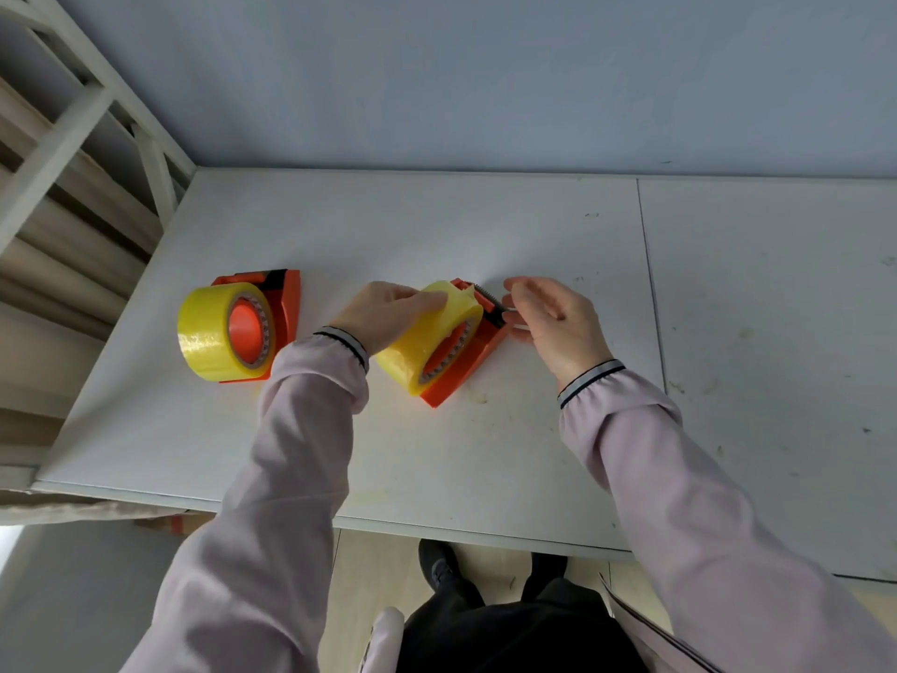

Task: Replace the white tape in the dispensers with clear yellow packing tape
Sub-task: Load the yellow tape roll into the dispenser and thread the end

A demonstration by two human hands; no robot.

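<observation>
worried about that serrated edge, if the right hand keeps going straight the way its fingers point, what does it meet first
The right hand points left toward the nearer orange dispenser. Its fingertips would probably meet the serrated cutter at the dispenser's front first, then the yellow tape roll held by the left hand. Depth is unclear.

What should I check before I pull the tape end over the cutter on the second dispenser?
1. Yellow roll seated on the right dispenser: ok.
2. Left hand steadying that roll: ok, its fingers rest on top.
3. Tape end fed up to the serrated blade: cannot tell, the end looks bunched near it.
4. Right hand clear of the teeth: not ok, its fingertips are right beside them.
5. Left dispenser already loaded with yellow tape: ok.
</observation>
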